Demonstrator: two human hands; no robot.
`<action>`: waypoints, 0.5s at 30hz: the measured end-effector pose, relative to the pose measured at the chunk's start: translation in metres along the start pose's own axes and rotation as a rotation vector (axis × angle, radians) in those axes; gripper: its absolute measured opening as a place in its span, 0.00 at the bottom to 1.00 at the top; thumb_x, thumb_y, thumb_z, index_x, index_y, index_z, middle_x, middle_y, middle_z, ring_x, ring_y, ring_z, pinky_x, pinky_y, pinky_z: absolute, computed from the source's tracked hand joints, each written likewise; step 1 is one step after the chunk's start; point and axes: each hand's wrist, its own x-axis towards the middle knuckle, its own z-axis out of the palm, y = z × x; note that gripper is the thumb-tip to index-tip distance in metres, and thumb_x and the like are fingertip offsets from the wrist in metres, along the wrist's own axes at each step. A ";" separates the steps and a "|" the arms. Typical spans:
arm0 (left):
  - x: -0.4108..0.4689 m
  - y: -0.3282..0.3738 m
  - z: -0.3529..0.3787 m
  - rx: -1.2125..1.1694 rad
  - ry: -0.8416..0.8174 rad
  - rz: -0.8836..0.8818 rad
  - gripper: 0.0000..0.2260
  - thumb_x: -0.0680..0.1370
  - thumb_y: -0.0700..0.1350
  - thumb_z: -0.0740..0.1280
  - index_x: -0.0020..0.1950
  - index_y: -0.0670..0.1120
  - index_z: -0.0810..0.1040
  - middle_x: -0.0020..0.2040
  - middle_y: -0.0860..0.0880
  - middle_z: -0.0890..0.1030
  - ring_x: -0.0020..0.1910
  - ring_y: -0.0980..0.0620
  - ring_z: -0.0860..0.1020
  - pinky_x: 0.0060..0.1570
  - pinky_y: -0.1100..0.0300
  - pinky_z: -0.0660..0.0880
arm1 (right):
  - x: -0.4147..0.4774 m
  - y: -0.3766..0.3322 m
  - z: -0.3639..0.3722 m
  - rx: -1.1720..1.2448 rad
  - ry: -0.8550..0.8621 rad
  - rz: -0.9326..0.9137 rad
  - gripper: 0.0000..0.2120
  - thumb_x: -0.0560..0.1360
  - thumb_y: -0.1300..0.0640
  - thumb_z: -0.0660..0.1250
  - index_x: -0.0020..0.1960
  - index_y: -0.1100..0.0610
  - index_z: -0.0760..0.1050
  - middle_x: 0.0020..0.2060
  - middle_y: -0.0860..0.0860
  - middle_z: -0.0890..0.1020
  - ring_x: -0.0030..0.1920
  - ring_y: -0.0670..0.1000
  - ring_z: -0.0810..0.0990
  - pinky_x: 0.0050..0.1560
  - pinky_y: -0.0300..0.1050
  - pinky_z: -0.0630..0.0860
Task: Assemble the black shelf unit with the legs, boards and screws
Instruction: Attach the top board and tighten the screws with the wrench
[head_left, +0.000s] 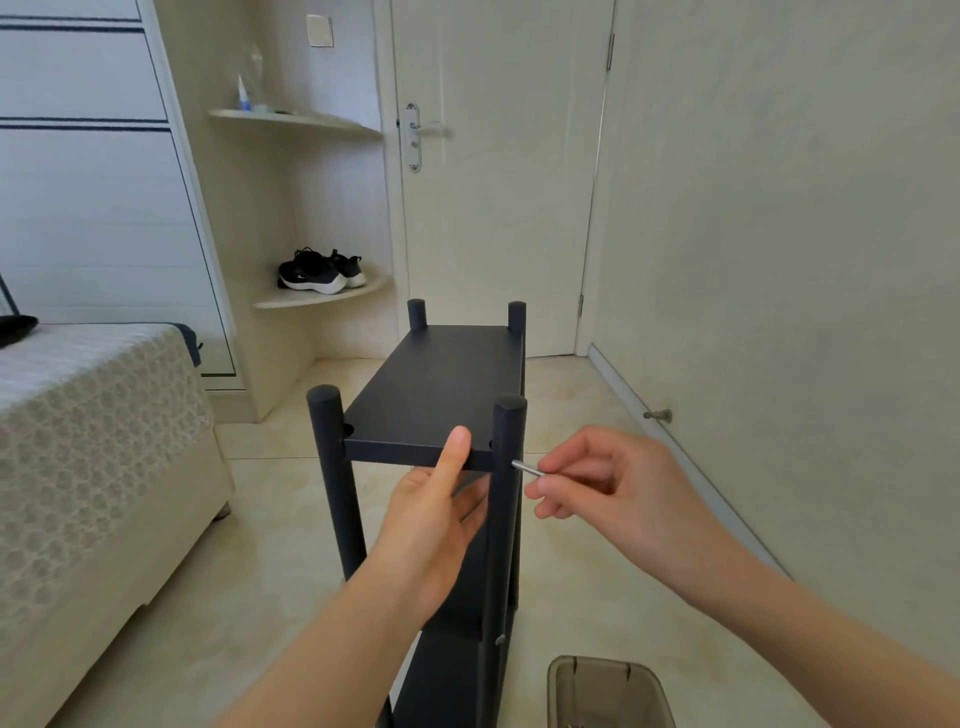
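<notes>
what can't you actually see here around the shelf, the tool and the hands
All in the head view.
- Screw at the near right leg: hidden behind the tip of the metal tool.
- Tool's other end: inside the right hand.
- Fingertips of the left hand: under the top board, behind that leg.
- Shelf's feet: cut off by the bottom edge.
- Contents of the grey box: cut off by the bottom edge.

A cream door, tiled floor, patterned bed, and curved corner shelves holding sneakers.
</notes>
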 end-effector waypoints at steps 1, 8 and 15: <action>0.000 0.000 0.000 0.000 0.002 -0.002 0.24 0.78 0.56 0.66 0.60 0.36 0.79 0.56 0.41 0.85 0.56 0.46 0.84 0.55 0.55 0.76 | 0.000 0.000 0.000 -0.008 -0.004 0.004 0.04 0.74 0.59 0.73 0.45 0.52 0.79 0.36 0.48 0.86 0.40 0.46 0.86 0.43 0.37 0.79; 0.002 -0.002 0.003 0.009 0.064 0.011 0.29 0.76 0.58 0.67 0.65 0.35 0.75 0.54 0.42 0.86 0.54 0.48 0.85 0.51 0.56 0.77 | -0.005 0.000 0.001 -0.087 0.002 0.002 0.05 0.74 0.58 0.74 0.45 0.51 0.79 0.35 0.45 0.86 0.42 0.42 0.85 0.51 0.40 0.79; 0.001 -0.002 0.004 0.043 0.082 0.017 0.34 0.76 0.59 0.67 0.66 0.30 0.72 0.52 0.44 0.86 0.50 0.51 0.86 0.38 0.66 0.80 | -0.007 -0.001 0.007 -0.135 0.043 -0.068 0.07 0.74 0.58 0.73 0.43 0.48 0.77 0.37 0.43 0.86 0.41 0.41 0.85 0.49 0.33 0.79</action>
